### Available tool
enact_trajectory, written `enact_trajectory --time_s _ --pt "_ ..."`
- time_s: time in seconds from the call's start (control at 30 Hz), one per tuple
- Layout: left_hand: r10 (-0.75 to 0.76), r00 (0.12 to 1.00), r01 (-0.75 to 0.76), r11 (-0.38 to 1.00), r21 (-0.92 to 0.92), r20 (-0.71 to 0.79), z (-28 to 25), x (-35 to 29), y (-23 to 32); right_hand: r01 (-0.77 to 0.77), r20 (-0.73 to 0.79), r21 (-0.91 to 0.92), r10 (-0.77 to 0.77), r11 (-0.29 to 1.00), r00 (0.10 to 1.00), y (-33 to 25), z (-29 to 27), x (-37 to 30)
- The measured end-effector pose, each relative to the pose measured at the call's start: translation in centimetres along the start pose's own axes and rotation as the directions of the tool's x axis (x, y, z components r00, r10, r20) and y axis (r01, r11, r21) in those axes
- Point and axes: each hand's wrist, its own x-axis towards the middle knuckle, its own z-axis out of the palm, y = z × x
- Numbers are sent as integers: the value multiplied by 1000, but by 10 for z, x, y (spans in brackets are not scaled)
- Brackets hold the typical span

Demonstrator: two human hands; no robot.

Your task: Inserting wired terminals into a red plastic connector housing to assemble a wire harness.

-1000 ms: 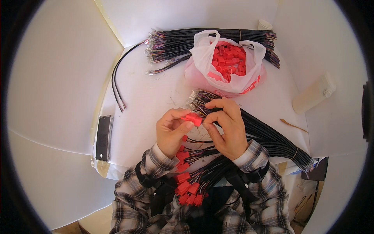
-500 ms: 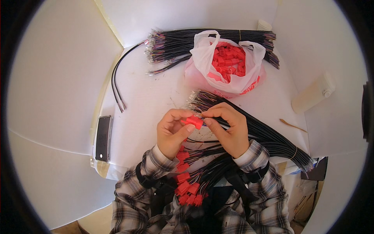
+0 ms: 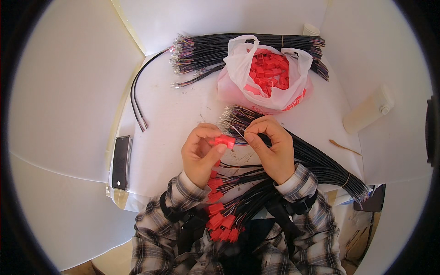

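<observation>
Between the thumb and fingers of my left hand (image 3: pixel 196 153) is a red plastic connector housing (image 3: pixel 225 141), with thin coloured wires at its right side. My right hand (image 3: pixel 273 151), closed in a pinch, holds a thin wire (image 3: pixel 238 132) whose light tip points up and left, apart from the housing. Behind and beneath the right hand runs a thick bundle of black cables (image 3: pixel 316 160), its stripped, terminal-tipped ends fanned out beyond my fingers. Below my hands lie black cables fitted with red connectors (image 3: pixel 215 197), heaped near my body.
An open white plastic bag (image 3: pixel 233 89) full of red housings (image 3: pixel 270 73) stands at the back, before another black cable bundle (image 3: pixel 201 52). Two loose cables (image 3: pixel 134 91) curve at the left above a phone (image 3: pixel 121 162). A cream bottle (image 3: pixel 369 110) and small brown stick (image 3: pixel 343 146) are at right.
My right hand has drawn slightly rightward from the housing, and the pinched wire's tip now shows clear of it. My left hand has shifted slightly left with the housing.
</observation>
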Motion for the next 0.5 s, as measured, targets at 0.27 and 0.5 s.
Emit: enact_trajectory --time_s 0.27,0.5 --pt "39 994 -37 999 -29 98 5 -2 4 -110 -21 66 112 992 994 1 0 -3" --pt "-47 993 53 997 -50 113 7 -2 6 4 -86 -11 -5 1000 996 -6 0 -1"
